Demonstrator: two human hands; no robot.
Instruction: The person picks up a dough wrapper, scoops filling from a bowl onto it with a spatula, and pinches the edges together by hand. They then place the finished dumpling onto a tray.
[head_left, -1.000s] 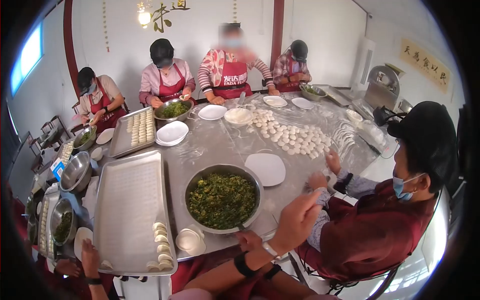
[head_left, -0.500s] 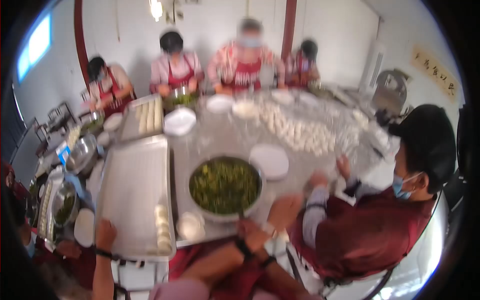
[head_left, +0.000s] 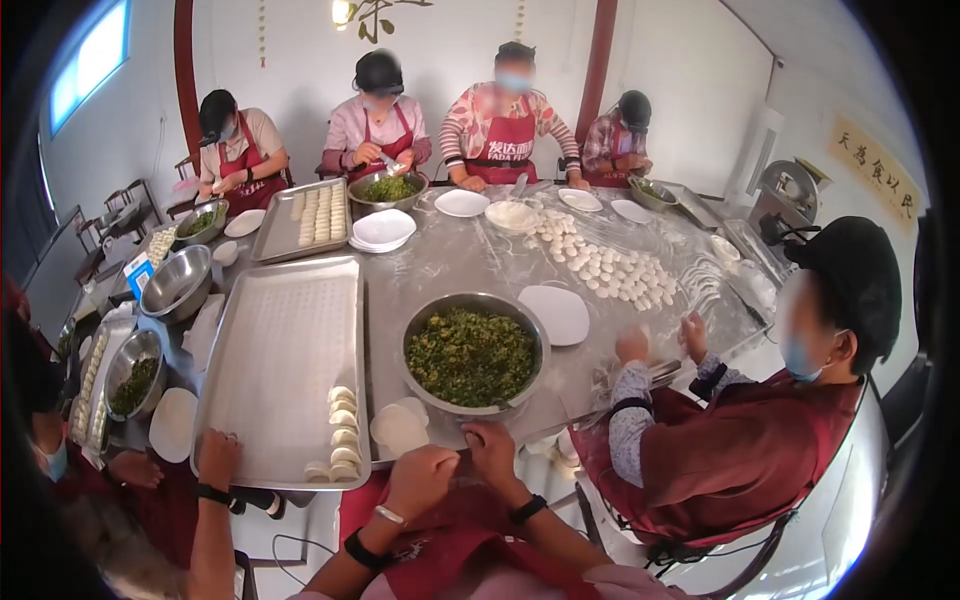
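My left hand, with a silver bracelet and a black band at the wrist, is held at the table's front edge, its fingers curled closed. Close to its right, my right hand is also closed, just below a steel bowl of chopped green filling. What either hand holds, if anything, is hidden. Beside my left hand lies a stack of round dough wrappers. Folded dumplings line the right side of a large metal tray.
A co-worker's hand rests at the tray's left edge. At my right sits another co-worker in a dark red apron. White plates and many small dough pieces lie on the floured table. Several people work across it.
My left hand has come back from the right, near the co-worker, to beside the wrappers. My right hand stays near the bowl. The view has shifted and sharpened.
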